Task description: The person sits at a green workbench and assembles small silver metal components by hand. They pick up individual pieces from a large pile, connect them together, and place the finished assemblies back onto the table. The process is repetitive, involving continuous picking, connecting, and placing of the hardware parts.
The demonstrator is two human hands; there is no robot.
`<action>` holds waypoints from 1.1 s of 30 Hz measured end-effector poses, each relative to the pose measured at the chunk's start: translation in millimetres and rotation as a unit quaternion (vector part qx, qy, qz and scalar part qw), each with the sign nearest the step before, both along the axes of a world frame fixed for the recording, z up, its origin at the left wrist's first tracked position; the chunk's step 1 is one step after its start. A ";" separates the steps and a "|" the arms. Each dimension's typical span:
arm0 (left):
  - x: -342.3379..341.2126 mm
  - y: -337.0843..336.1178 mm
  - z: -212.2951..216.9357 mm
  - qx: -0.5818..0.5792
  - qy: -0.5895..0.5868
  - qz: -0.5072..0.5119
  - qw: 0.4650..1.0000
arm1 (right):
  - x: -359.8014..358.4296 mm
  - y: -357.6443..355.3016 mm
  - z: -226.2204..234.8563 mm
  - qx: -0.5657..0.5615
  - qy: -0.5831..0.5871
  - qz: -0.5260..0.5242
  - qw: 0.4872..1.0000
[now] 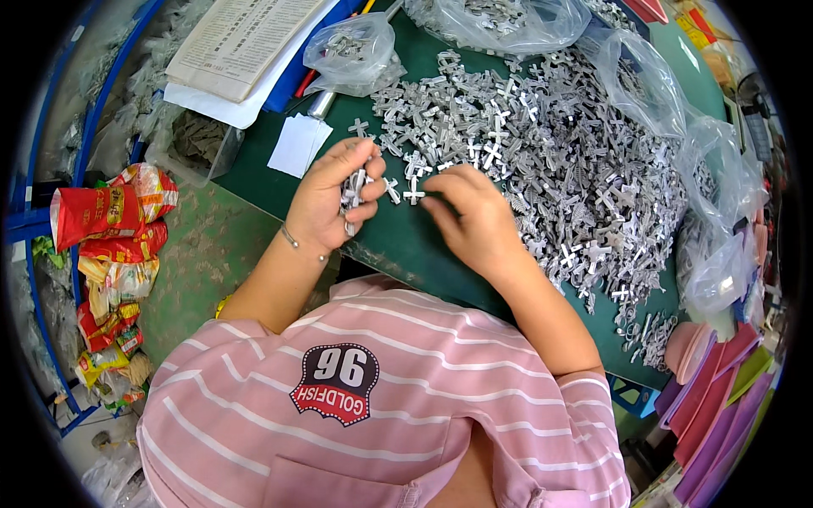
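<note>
My left hand (334, 190) is closed around several small silver cross pendants (354, 193), which show between its curled fingers. Just left of my right hand (474, 216), a single cross pendant (413, 192) lies on the green tabletop (389, 245). The right thumb and forefinger are apart beside it, and nothing shows between them. Beyond both hands spreads a large heap of silver cross pendants (584, 178). A few loose ones lie at its near left edge, close to my left fingertips.
Clear plastic bags (356, 55) with metal pieces stand at the back, and another bag (716, 254) lies along the right. Small white papers (300, 144) and an open booklet (241, 42) are at left. Coloured trays (720, 381) stack at lower right; red packets (114, 212) hang at far left.
</note>
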State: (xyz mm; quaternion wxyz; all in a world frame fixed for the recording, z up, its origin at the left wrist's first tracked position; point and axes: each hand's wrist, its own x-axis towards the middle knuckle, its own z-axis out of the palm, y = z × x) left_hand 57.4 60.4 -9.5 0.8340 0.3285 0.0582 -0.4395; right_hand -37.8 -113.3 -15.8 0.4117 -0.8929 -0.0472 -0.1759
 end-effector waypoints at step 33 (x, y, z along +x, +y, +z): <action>-36.2 -14.5 -7.6 0.072 0.060 -0.125 0.988 | -11.5 -5.3 23.8 0.183 0.025 0.059 0.981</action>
